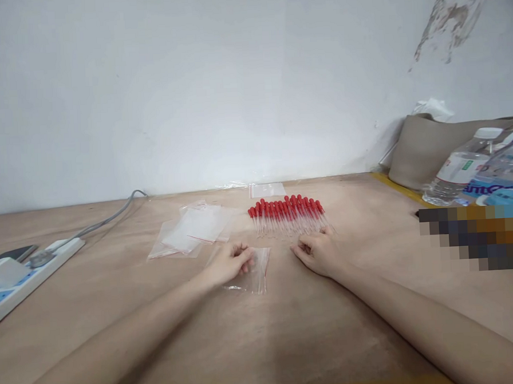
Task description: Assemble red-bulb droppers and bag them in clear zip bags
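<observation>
Forearms, two, bare, reaching in from the near edge over a broad open stretch of counter (264, 340); pale brown plywood, matt, faint grain.

Left hand (231, 262): fingers curled, resting on a small clear bag (255, 270); whether it pinches the film cannot be told. Bag thin, glossy, flat, with a red strip along its right edge; it lies under and just right of the hand.

Right hand (317, 253): fingers loosely curled, knuckles up, gripping nothing visible; fingertips at the near ends of the droppers (287, 215).

Droppers: one row, slender clear stems, red rubber bulbs pointing to the wall, just beyond both hands.

Spare bags (193, 229): loose overlapping heap, clear with red strips, left of the droppers; one more bag (267, 189) flat by the wall (217, 91).

Left margin: white power strip (24, 276) with grey cable. Right margin: beige pouch (426, 148), plastic bottles (466, 169), crowding that corner.

Wall: white, smooth, closing the far edge.
</observation>
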`<state>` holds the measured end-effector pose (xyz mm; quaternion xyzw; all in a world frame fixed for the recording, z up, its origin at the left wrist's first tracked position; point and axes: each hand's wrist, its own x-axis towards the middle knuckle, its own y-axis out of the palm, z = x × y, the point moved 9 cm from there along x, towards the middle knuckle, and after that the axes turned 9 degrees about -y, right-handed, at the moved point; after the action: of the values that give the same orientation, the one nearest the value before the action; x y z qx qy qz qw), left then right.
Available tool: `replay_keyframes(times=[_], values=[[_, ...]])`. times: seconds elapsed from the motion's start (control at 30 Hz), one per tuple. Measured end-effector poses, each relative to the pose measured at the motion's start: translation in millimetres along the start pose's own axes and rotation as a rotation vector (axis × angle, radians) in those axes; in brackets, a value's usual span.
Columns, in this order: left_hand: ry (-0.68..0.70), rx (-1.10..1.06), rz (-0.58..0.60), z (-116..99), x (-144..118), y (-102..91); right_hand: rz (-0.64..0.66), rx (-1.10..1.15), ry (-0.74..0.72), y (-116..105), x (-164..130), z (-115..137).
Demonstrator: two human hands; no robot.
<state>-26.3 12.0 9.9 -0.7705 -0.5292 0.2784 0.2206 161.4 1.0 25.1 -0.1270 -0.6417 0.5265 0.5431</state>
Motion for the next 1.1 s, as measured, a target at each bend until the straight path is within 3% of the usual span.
replay_keyframes(times=[0.07,0.1,0.17,0.33,0.53,0.87,1.0,1.1], values=[[0.369,0.250,-0.038,-20.9,-16.0,-12.6,0.009,0.070,-0.017,-1.2,0.2,2.8],[0.494,0.360,0.013,-23.0,-25.0,-11.2,0.023,0.122,-0.049,-1.3,0.5,7.2],[0.608,0.497,0.052,-17.2,-36.5,-10.1,0.077,0.245,-0.152,0.0,0.2,21.8],[0.521,0.616,0.079,-2.1,-33.8,14.8,0.204,0.457,-0.370,3.5,-5.6,57.6],[0.424,0.617,0.013,-9.8,-27.4,32.9,0.228,0.512,-0.456,0.5,-6.8,65.9],[0.429,0.575,-0.036,-9.4,-26.1,32.3,0.446,0.408,-0.588,10.8,-9.6,80.2],[0.397,0.536,-0.023,-6.2,-28.0,19.5,0.474,0.392,-0.591,7.5,-9.6,74.7],[0.452,0.505,0.040,-3.6,-33.1,10.3,0.471,0.440,-0.551,2.9,-11.1,65.7]])
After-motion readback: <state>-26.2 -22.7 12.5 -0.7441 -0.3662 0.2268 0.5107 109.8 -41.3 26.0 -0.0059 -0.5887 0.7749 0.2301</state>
